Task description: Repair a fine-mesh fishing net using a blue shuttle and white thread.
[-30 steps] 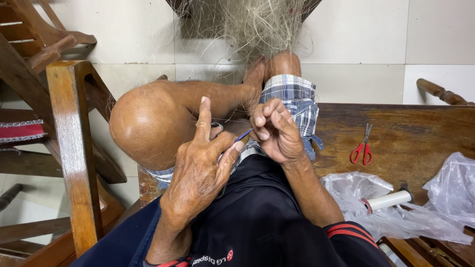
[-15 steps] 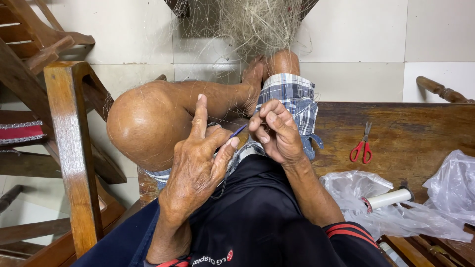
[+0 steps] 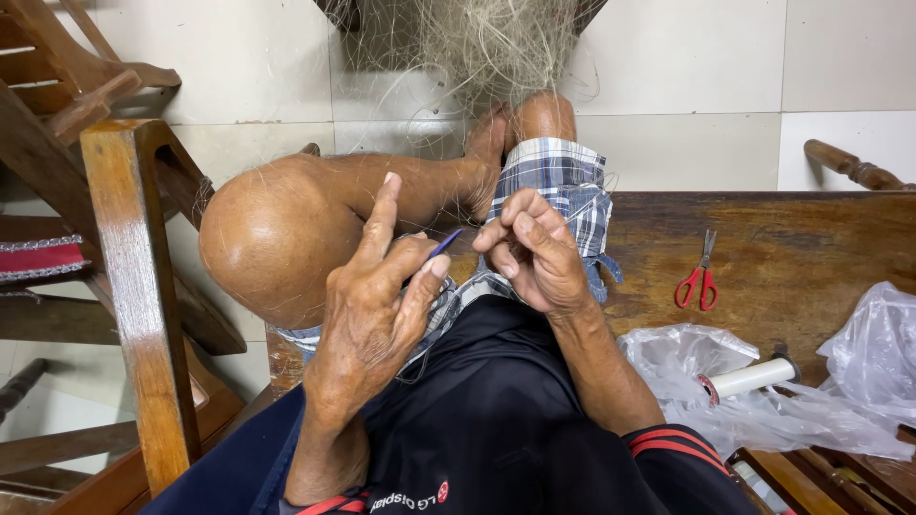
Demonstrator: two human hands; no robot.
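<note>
Left hand [image 3: 374,303]: pinches a thin blue needle-like tool [image 3: 444,244] between thumb and middle fingers, index finger sticking straight up. Tool tip points up-right toward the right hand.

Right hand [image 3: 536,250]: fingers curled in, fingertips pinched together, just beside the tool tip. Looks like fine line is pinched there, but it's too thin to confirm. Hands are close, not touching.

Both hands sit over the person's lap, above plaid shorts [image 3: 563,186] and a dark shirt [image 3: 477,420]. Bent bare knee [image 3: 277,234] is just left of the left hand.

Pale tangled fishing net [image 3: 477,43] hangs from the top edge, draping down to the foot and the far leg.

Wooden worktop [image 3: 792,238] carries the person and the rest:
- red-handled scissors [image 3: 698,277], lying flat, right of the right hand, well apart from it
- white spool [image 3: 752,377] near the right front edge, resting on crumpled clear plastic bags [image 3: 821,391]

Wooden chair frame [image 3: 134,277] stands off the left edge of the worktop, on a white tiled floor [image 3: 687,67].
</note>
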